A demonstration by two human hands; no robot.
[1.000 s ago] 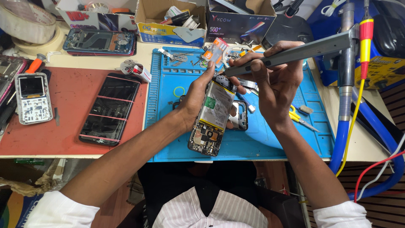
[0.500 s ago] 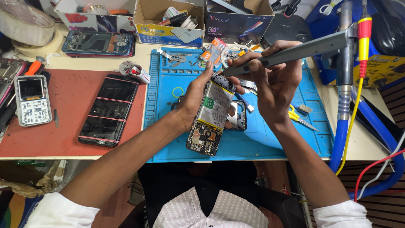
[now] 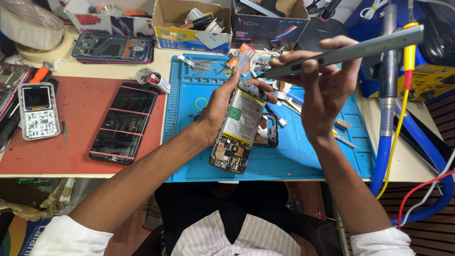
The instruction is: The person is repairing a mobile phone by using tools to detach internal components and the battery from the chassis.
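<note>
Above the near-middle of the blue silicone work mat (image 3: 303,161), the left hand (image 3: 219,106) clasps by its edges an opened smartphone with bare battery and circuit board (image 3: 239,128), light, rigid, fragile, while the right hand (image 3: 327,90) pinches a thin grey back cover (image 3: 350,50).

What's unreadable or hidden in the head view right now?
- Right hand: its fingers cover the middle of the grey frame, so how it is gripped is unclear.
- Opened phone: its top end is hidden behind the left hand and fingertips.
- Small dark frame on the blue mat: mostly hidden behind the opened phone.
- Loose parts at the mat's top edge: too small to identify.
</note>
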